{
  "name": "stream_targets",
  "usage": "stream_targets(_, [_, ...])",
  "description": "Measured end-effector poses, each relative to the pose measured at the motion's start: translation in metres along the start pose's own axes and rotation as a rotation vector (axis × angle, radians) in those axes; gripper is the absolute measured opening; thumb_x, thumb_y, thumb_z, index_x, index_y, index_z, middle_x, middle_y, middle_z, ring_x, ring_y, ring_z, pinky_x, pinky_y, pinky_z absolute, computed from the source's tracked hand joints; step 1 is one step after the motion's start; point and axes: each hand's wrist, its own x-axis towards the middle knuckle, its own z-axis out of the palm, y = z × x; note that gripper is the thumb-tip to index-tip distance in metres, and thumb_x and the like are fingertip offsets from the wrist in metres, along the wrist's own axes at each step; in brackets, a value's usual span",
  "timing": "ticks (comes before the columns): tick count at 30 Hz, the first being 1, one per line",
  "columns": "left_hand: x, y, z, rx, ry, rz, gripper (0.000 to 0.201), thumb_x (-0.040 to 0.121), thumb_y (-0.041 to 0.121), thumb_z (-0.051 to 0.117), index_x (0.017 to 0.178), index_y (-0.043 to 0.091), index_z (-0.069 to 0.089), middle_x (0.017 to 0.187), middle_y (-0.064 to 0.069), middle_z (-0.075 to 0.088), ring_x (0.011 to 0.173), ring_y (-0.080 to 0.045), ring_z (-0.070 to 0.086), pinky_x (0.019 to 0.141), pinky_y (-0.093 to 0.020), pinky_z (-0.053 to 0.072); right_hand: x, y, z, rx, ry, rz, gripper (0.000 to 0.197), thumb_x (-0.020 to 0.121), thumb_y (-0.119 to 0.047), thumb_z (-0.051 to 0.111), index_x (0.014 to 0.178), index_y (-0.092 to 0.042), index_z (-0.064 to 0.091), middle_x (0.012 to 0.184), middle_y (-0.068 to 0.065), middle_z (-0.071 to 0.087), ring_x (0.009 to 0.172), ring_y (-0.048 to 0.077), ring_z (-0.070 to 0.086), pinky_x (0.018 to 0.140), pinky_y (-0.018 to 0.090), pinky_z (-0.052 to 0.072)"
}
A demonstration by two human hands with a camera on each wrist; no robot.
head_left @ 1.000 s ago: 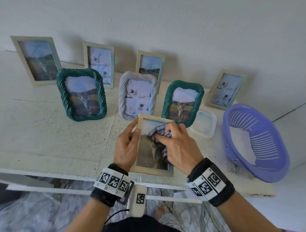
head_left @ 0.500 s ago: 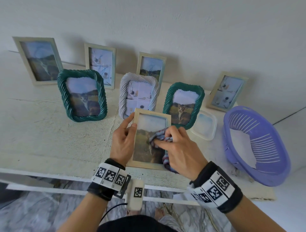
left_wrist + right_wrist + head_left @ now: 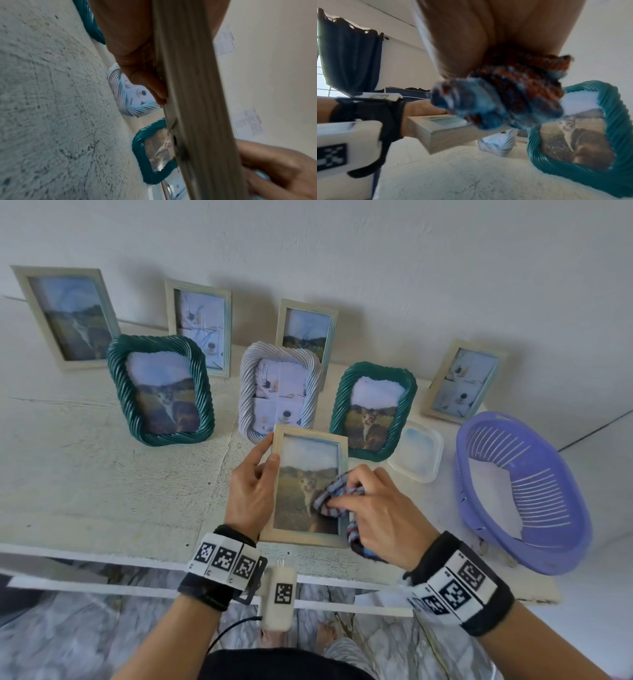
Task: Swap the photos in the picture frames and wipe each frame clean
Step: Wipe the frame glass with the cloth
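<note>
- Since it is a thin wooden frame (image 3: 310, 484) with a glazed front, it looks light and stiff but breakable; I judge the side rails the safest hold, keeping fingers off the glass.
- It is held just in front of the white twisted frame (image 3: 279, 392), above the tabletop (image 3: 102, 467).
- Left hand (image 3: 251, 494) grips the frame's left rail, thumb on the front edge, fingers curled behind.
- Right hand (image 3: 380, 515) is clenched around a bunched checked cloth (image 3: 330, 498), soft and pliable, pressing it onto the glass near the right rail.
</note>
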Motion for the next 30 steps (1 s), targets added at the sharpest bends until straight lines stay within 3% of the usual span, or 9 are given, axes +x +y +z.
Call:
stream_targets(4, [-0.001, 0.000, 0.010, 0.037, -0.002, 0.028, 0.041, 0.092, 0.044, 0.053, 0.133, 0.041, 0.054, 0.076, -0.009, 0.052, 0.068, -0.021, 0.046, 0.063, -0.038, 0.039, 0.011, 0.002, 0.001, -0.051, 0.116, 0.098, 0.034, 0.078, 0.001, 0.059, 0.107, -0.014, 0.070, 0.107, 0.008, 0.045, 0.092, 0.022, 0.038, 0.067, 0.038, 0.053])
stream_targets(7, [0.000, -0.001, 0.009, 0.069, -0.004, 0.046, 0.036, 0.098, 0.031, 0.052, 0.133, 0.037, 0.055, 0.064, -0.007, 0.044, 0.057, -0.017, 0.040, 0.055, -0.031, 0.037, -0.002, -0.010, 0.007, -0.030, 0.024, 0.074, 0.036, 0.081, -0.002, 0.057, 0.114, -0.014, 0.067, 0.113, 0.007, 0.042, 0.100, 0.023, 0.037, 0.073, 0.039, 0.054])
stream_targets(10, [-0.002, -0.003, 0.008, 0.025, -0.023, 0.000, 0.042, 0.088, 0.050, 0.053, 0.130, 0.048, 0.055, 0.080, -0.011, 0.054, 0.073, -0.026, 0.049, 0.067, -0.050, 0.047, -0.013, -0.007, 0.006, 0.003, -0.057, 0.023, 0.038, 0.082, -0.003, 0.055, 0.114, -0.019, 0.068, 0.113, 0.003, 0.042, 0.098, 0.020, 0.036, 0.074, 0.037, 0.053])
stream_targets(14, [-0.005, -0.002, 0.016, 0.026, -0.034, -0.001, 0.047, 0.085, 0.053, 0.053, 0.131, 0.045, 0.054, 0.080, -0.010, 0.055, 0.072, -0.025, 0.049, 0.066, -0.043, 0.043, -0.002, 0.000, 0.000, -0.028, 0.064, 0.119, 0.033, 0.082, -0.002, 0.058, 0.110, -0.015, 0.070, 0.113, 0.004, 0.044, 0.097, 0.021, 0.038, 0.073, 0.037, 0.053])
stream_targets(18, [0.000, -0.001, 0.015, 0.040, -0.017, 0.019, 0.046, 0.089, 0.045, 0.052, 0.134, 0.035, 0.055, 0.076, -0.010, 0.052, 0.065, -0.023, 0.043, 0.061, -0.039, 0.038, -0.010, -0.021, 0.005, -0.009, 0.014, 0.000, 0.037, 0.081, -0.007, 0.056, 0.115, -0.016, 0.067, 0.114, 0.005, 0.043, 0.104, 0.023, 0.038, 0.070, 0.033, 0.054])
stream_targets(20, [0.000, -0.003, 0.013, 0.028, -0.023, 0.006, 0.046, 0.088, 0.049, 0.053, 0.133, 0.038, 0.055, 0.081, -0.009, 0.053, 0.071, -0.024, 0.047, 0.066, -0.041, 0.041, -0.012, -0.018, 0.005, 0.018, -0.009, -0.041, 0.037, 0.081, -0.005, 0.056, 0.112, -0.020, 0.069, 0.113, 0.004, 0.044, 0.102, 0.022, 0.039, 0.067, 0.031, 0.053])
stream_targets(25, [-0.006, -0.002, 0.019, 0.020, -0.021, -0.012, 0.046, 0.084, 0.053, 0.054, 0.129, 0.046, 0.055, 0.085, -0.008, 0.054, 0.076, -0.025, 0.049, 0.070, -0.043, 0.043, 0.004, 0.001, -0.002, -0.048, 0.124, 0.081, 0.039, 0.080, -0.003, 0.057, 0.116, -0.015, 0.067, 0.112, 0.008, 0.046, 0.098, 0.026, 0.041, 0.068, 0.041, 0.055])
stream_targets(30, [-0.007, -0.002, 0.016, 0.028, 0.006, 0.002, 0.045, 0.093, 0.039, 0.053, 0.137, 0.028, 0.054, 0.074, -0.010, 0.049, 0.063, -0.023, 0.037, 0.060, -0.040, 0.035, -0.013, -0.024, 0.005, -0.014, 0.013, -0.096, 0.037, 0.079, -0.011, 0.052, 0.109, -0.023, 0.070, 0.109, 0.004, 0.045, 0.102, 0.022, 0.040, 0.060, 0.028, 0.052])
